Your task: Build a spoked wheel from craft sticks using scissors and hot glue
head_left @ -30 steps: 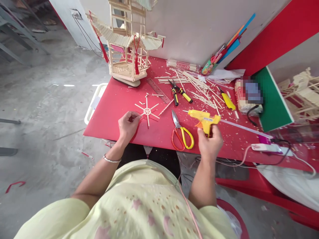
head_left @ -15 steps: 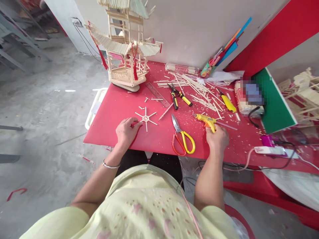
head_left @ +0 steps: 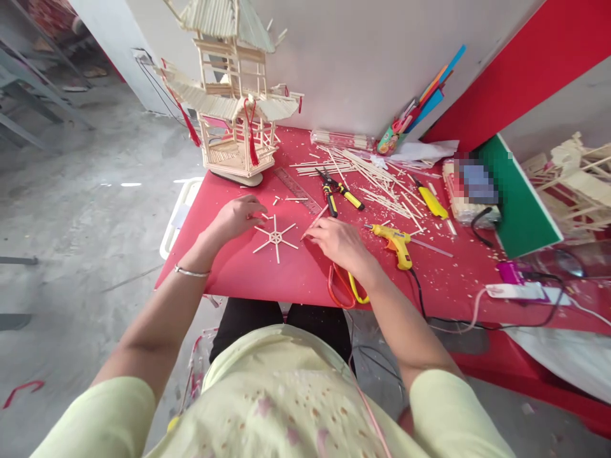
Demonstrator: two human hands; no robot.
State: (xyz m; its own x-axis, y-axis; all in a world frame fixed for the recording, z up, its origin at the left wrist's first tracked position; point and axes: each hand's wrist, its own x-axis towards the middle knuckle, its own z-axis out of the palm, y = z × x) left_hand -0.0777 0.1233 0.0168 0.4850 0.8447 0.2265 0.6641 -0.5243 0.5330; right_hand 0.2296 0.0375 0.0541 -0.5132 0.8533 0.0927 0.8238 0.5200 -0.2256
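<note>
A six-armed star of thin wooden sticks lies flat on the red table, between my two hands. My left hand is over its upper left side, thumb and fingers bent and apart, close to a short cut stick piece. My right hand reaches in from the right with fingers stretched out, tips by the lower end of a pencil; whether they touch it I cannot tell. Under this hand lie red-and-yellow-handled scissors, blades hidden. The yellow glue gun rests on the table further right.
A stick-built pagoda with red tassels stands at the back left. Behind the star are a clear ruler, pliers and scattered sticks. A yellow cutter and a power strip lie to the right.
My right hand has let go of the glue gun and moved left over the scissors to the pencil. My left hand has come off the star's left arm and moved up beside it.
</note>
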